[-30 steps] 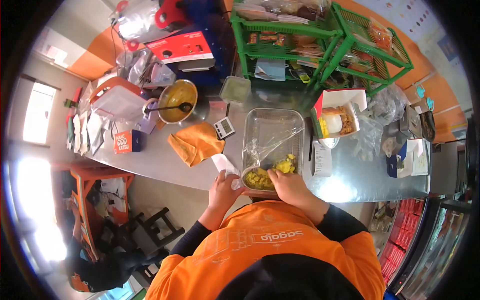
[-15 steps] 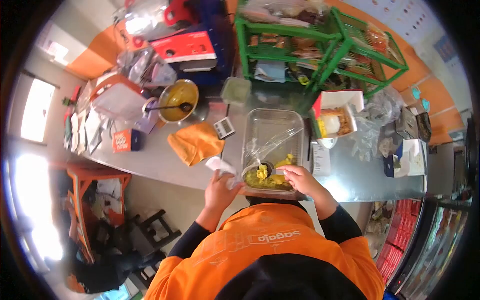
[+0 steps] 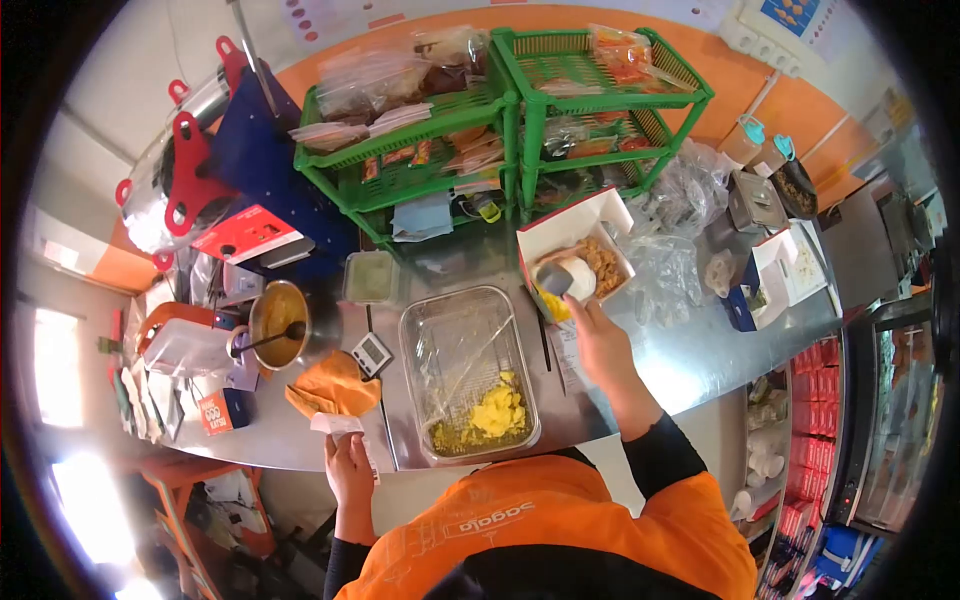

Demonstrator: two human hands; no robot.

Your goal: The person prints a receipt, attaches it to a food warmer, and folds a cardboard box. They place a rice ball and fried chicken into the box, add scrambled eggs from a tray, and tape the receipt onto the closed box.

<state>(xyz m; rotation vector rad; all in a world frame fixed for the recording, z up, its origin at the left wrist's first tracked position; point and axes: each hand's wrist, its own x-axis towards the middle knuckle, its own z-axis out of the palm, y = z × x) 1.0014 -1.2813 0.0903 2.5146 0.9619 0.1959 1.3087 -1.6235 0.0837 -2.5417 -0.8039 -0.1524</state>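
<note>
My right hand (image 3: pixel 602 350) is closed on a small dark grey scoop (image 3: pixel 554 279), which is over an open meal box (image 3: pixel 590 217). In the box lie a white mound of rice (image 3: pixel 578 272), brown crispy pieces (image 3: pixel 604 262) and yellow egg (image 3: pixel 556 308) along the near left side. My left hand (image 3: pixel 349 470) pinches a white paper slip (image 3: pixel 337 424) at the front edge of the table. Between my hands stands a clear plastic tub (image 3: pixel 408 350), with fluffy scrambled egg (image 3: pixel 498 412) heaped at its near end and plastic film across it.
Left of the tub are an orange cloth (image 3: pixel 333 385), a small digital timer (image 3: pixel 372 354) and a metal bowl (image 3: pixel 300 318) of sauce with a ladle. Green racks (image 3: pixel 520 125) of bagged food line the back. Plastic bags (image 3: pixel 668 270) and another open box (image 3: pixel 790 265) lie to the right.
My right hand has moved with the scoop from the egg tub to the meal box at its right. My left hand has drawn away from the tub. The view has shifted.
</note>
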